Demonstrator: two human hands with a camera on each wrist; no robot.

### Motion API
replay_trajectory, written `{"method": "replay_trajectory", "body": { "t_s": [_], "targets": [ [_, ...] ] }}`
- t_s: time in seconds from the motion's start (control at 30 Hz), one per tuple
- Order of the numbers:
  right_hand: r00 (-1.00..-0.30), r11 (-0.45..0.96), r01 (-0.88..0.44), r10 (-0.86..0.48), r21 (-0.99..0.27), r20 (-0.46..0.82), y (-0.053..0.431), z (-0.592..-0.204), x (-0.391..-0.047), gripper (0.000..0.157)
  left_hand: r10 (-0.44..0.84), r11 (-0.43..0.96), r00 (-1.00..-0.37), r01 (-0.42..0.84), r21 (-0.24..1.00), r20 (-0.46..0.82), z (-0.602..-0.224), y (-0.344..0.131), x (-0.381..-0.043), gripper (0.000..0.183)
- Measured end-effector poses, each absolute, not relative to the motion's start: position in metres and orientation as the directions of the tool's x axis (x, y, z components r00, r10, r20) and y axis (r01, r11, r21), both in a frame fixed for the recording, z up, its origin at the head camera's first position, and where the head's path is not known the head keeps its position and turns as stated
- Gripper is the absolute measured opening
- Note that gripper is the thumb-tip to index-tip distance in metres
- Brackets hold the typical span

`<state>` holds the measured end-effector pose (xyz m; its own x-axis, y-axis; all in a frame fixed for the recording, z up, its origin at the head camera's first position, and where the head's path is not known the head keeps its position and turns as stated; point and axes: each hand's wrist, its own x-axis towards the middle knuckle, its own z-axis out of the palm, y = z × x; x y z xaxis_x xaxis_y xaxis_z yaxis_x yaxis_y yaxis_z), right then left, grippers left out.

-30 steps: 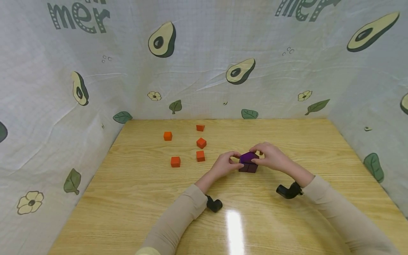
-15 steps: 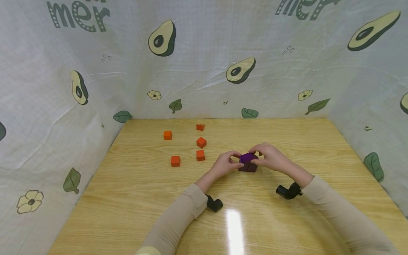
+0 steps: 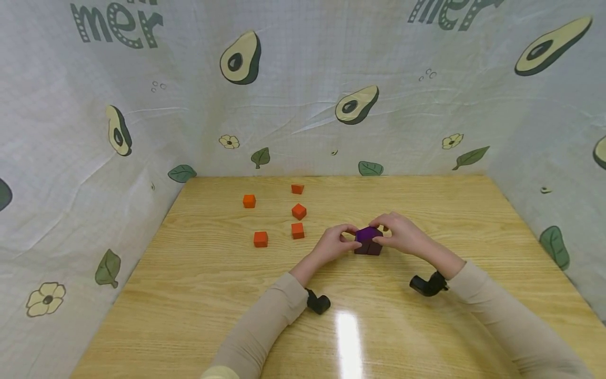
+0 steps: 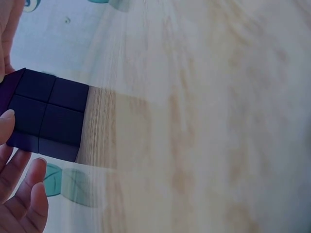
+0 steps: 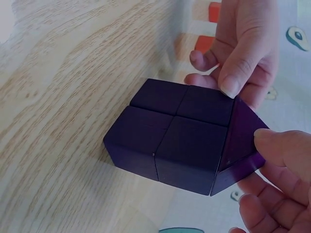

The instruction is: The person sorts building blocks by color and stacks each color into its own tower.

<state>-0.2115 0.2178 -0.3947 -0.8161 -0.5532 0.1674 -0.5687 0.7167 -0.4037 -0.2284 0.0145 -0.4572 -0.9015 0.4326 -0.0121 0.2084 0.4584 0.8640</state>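
Observation:
Several dark purple cube blocks [image 5: 189,141] stand stacked two by two on the table, with a purple triangular prism block [image 5: 241,133] on top like a roof. My left hand [image 3: 333,245] grips the stack's upper left side, thumb in front and fingers partly hidden behind. At the upper right, my right hand [image 3: 401,231] pinches the triangular prism between thumb and fingers. The right wrist view shows the right thumb [image 5: 279,145] on the prism's front face. In the left wrist view the stack [image 4: 48,111] reaches down to the tabletop.
Left of the stack lie several orange-red blocks: cubes [image 3: 261,239] [image 3: 297,230] [image 3: 299,211] [image 3: 249,201] and a wedge-like piece [image 3: 297,188]. A wooden table [image 3: 189,295] bears everything. Patterned cloth [image 3: 293,105] rises around its back and sides. Black wrist cameras [image 3: 428,284] sit below the forearms.
The top of the purple stack has shifted very slightly left at its right side, along with the right hand's fingers. The left hand and the orange-red blocks stay put.

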Motion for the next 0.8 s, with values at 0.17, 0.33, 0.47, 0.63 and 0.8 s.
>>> {"method": "replay_trajectory", "body": {
  "t_s": [0.17,0.33,0.47,0.63,0.8],
  "targets": [
    [-0.820,0.720,-0.562,-0.548,-0.406,0.164,0.217,-0.394,-0.211,0.027,0.429,0.465,-0.903,0.210,0.860,-0.012,-0.458,0.014,-0.229,0.033],
    [-0.819,0.713,-0.558,-0.557,-0.426,0.140,0.219,-0.391,-0.211,0.037,0.431,0.465,-0.902,0.210,0.860,-0.013,-0.459,0.015,-0.230,0.034],
    [-0.827,0.707,-0.528,-0.555,-0.470,0.093,0.225,-0.388,-0.212,0.047,0.434,0.472,-0.901,0.206,0.857,-0.022,-0.459,0.015,-0.230,0.037],
    [-0.837,0.720,-0.497,-0.546,-0.484,0.048,0.233,-0.387,-0.214,0.043,0.431,0.486,-0.902,0.206,0.850,-0.028,-0.456,0.014,-0.229,0.041],
    [-0.829,0.736,-0.496,-0.559,-0.461,-0.001,0.234,-0.390,-0.215,0.041,0.433,0.483,-0.901,0.211,0.850,-0.022,-0.454,0.014,-0.230,0.038]
  ]
}}
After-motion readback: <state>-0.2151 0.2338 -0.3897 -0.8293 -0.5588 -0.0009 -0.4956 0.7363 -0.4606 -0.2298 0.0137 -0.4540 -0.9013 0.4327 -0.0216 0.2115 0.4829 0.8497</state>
